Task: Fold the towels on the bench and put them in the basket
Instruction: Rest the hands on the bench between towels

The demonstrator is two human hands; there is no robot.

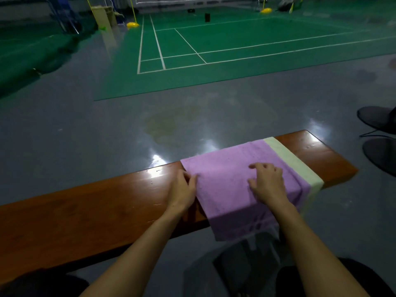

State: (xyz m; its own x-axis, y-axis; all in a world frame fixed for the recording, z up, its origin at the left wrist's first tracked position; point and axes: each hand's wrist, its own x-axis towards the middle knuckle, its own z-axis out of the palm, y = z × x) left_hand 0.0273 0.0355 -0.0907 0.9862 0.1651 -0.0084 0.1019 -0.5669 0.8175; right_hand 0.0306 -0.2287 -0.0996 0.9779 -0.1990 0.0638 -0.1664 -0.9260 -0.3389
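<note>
A purple towel [231,183] lies spread across the desk's [85,211] right part, its near edge overhanging, seemingly atop a pale towel [297,161].

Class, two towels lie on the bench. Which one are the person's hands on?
The purple towel, lying on top. The right hand rests on it and the left hand holds its left edge. The pale yellow towel shows only as an untouched strip at its right side.
</note>
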